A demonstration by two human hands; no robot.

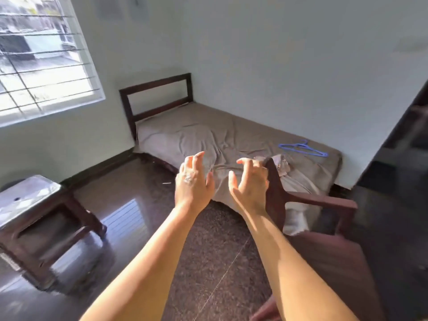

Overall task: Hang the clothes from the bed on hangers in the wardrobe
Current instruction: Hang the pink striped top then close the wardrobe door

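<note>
While both arms reach forward, the bed [231,133], covered by a rumpled grey-brown sheet, fills the room's far corner under a dark headboard [155,95]. A wooden chair [308,200] stands at its near edge, partly hiding a pale bundled garment [283,166] on the sheet. A blue hanger [303,149] lies flat just beyond the garment. Left hand [193,181] and right hand [249,181] hover above the near side of the bed, fingers spread and loosely curved, holding nothing. Judged soft, light and limp, the garment is best gathered at collar or shoulders; the hanger, stiff and light, at its hook.
</note>
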